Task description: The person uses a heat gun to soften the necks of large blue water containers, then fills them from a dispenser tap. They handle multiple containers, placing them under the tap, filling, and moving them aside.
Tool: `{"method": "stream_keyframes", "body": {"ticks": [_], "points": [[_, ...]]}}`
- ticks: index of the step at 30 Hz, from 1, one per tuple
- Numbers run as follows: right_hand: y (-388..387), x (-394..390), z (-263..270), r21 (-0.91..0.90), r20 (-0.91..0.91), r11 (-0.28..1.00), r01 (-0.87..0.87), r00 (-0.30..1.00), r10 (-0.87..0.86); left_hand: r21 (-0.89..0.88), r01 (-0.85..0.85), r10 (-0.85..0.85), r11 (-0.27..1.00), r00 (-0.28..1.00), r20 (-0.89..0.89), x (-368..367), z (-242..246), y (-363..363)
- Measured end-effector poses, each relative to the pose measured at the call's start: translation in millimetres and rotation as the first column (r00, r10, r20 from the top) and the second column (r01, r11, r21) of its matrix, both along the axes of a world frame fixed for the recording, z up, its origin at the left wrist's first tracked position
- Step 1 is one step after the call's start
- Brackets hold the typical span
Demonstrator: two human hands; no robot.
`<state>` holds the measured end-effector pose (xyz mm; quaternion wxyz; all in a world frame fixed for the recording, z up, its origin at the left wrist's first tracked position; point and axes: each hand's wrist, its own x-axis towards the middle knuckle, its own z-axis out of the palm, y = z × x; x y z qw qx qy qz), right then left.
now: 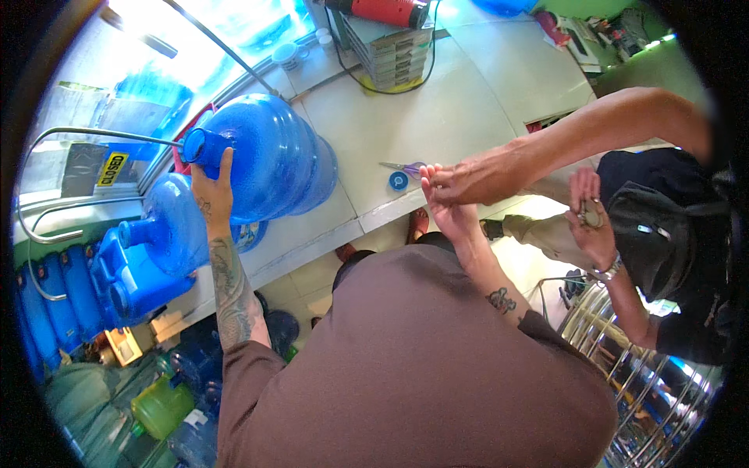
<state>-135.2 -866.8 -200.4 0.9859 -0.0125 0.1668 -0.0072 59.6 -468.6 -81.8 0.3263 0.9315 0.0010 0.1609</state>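
Observation:
My left hand (212, 190) is on the neck of a large blue plastic water jug (272, 155), thumb and fingers spread around it. The jug appears to stand upright on the white tiled counter (327, 228). My right hand (447, 216) is palm up over the counter's front edge, meeting another person's hand (483, 175) reaching in from the right. That hand covers part of my palm, so anything between them is hidden. The person's other hand (591, 225) holds what look like coins. Purple-handled scissors (412, 168) and a small blue spool (398, 181) lie near my right fingertips.
A second blue jug (175, 225) and a blue jerrycan (131, 281) stand at left near curved metal pipes (88, 133). A stacked drawer unit (398, 58) with a red device (386, 10) on top sits at the back. A chrome wire rack (649, 386) is at lower right.

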Motion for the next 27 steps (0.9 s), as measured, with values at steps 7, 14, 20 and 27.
{"method": "stream_keyframes", "body": {"ticks": [7, 14, 20, 27], "points": [[-6, 90, -15, -0.076, 0.001, 0.981, -0.176, 0.984, 0.177, -0.043, -0.016, 0.018, 0.999, 0.998, 0.053, 0, -10, 1], [16, 153, -67, -0.259, -0.385, 0.901, -0.347, 0.893, 0.233, -0.01, -0.01, 0.01, 1.0, 1.0, 0.026, -4, -4, -3], [46, 137, -64, -0.053, -0.16, 0.954, -0.295, 0.945, 0.284, -0.086, 0.078, -0.064, 0.993, 0.986, 0.154, -5, 1, -3], [71, 126, -3, -0.061, -0.262, 0.93, -0.363, 0.905, 0.336, -0.053, 0.442, -0.393, 0.895, 0.84, 0.376, -79, 34, -85]]}}
